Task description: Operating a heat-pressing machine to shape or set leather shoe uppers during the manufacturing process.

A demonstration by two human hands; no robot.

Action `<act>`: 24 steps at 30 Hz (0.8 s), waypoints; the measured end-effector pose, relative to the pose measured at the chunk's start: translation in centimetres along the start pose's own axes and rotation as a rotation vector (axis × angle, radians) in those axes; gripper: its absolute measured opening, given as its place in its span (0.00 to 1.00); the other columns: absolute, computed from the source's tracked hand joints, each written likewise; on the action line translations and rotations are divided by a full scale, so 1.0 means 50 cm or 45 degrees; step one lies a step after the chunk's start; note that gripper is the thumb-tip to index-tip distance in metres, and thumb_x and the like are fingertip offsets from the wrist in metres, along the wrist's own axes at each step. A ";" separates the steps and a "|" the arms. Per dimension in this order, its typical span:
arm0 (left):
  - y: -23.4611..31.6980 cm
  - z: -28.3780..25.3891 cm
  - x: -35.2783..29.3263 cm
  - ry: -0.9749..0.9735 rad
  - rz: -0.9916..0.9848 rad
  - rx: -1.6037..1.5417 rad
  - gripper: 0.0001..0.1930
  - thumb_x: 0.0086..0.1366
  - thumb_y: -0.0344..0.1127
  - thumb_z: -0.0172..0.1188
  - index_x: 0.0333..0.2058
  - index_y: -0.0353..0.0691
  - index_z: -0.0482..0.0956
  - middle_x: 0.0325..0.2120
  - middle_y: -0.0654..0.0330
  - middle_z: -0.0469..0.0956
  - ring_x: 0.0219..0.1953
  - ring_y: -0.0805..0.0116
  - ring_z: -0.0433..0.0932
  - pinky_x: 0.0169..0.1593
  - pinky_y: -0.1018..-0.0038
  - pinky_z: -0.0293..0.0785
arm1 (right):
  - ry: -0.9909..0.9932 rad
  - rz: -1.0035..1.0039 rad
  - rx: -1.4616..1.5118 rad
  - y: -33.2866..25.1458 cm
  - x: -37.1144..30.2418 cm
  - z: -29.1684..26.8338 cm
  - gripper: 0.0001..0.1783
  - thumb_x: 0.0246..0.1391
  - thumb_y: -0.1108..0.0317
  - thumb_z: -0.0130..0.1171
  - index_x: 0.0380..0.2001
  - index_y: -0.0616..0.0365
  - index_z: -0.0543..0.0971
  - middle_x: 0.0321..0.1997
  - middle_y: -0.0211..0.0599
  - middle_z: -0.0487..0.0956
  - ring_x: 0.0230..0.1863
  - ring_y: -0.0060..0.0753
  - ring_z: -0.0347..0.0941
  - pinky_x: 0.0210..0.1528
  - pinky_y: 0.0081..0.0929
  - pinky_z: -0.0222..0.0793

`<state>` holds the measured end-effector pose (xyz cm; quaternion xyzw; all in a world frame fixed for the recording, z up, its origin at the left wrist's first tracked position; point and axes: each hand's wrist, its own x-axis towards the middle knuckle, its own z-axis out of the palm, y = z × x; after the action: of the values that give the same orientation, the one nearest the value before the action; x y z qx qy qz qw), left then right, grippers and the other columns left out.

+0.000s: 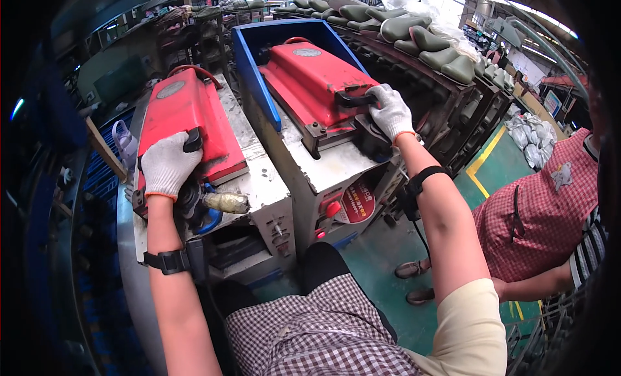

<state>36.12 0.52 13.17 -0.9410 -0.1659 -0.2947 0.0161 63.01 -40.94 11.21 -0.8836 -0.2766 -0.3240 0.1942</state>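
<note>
Two red metal machine covers stand side by side, both lowered onto worn white bases. At the left cover (217, 130), my left hand (169, 164) in a white knit glove is closed round a black handle (193, 140) on its near end. My right hand (391, 111), gloved alike, grips the end of the black handle (352, 100) on the right cover (310, 72). That cover sits within a blue guard (258, 85). Below my left hand a tape-wrapped lever (226, 203) sticks out. What lies under both covers is hidden.
Red buttons (332, 209) sit on the right machine's front. Green boot-shaped pieces (404, 28) fill a rack at the back right. A person in a red checked apron (524, 214) stands close on my right. White bags (532, 140) lie beyond a yellow floor line (477, 164).
</note>
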 end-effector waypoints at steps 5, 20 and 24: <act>0.004 -0.003 0.005 0.032 0.007 -0.007 0.16 0.59 0.54 0.64 0.34 0.48 0.86 0.32 0.51 0.86 0.38 0.46 0.86 0.41 0.52 0.81 | 0.016 0.010 0.006 -0.002 -0.003 -0.001 0.13 0.54 0.66 0.62 0.45 0.43 0.80 0.49 0.37 0.79 0.52 0.53 0.75 0.56 0.48 0.75; 0.004 0.003 -0.001 0.040 -0.002 -0.007 0.15 0.59 0.53 0.64 0.33 0.49 0.86 0.31 0.51 0.86 0.37 0.45 0.86 0.41 0.53 0.81 | -0.010 0.030 0.001 0.002 -0.003 0.001 0.14 0.55 0.67 0.62 0.46 0.43 0.82 0.51 0.37 0.80 0.55 0.52 0.75 0.59 0.46 0.74; 0.004 0.002 -0.001 0.037 0.001 -0.012 0.16 0.59 0.54 0.64 0.33 0.49 0.86 0.31 0.51 0.86 0.37 0.46 0.86 0.41 0.53 0.81 | -0.033 0.047 0.002 -0.003 0.000 -0.004 0.15 0.55 0.67 0.62 0.46 0.43 0.82 0.52 0.37 0.79 0.55 0.52 0.75 0.59 0.46 0.74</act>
<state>36.19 0.31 13.07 -0.9368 -0.1637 -0.3089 0.0142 62.82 -40.94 11.36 -0.8925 -0.2631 -0.3085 0.1973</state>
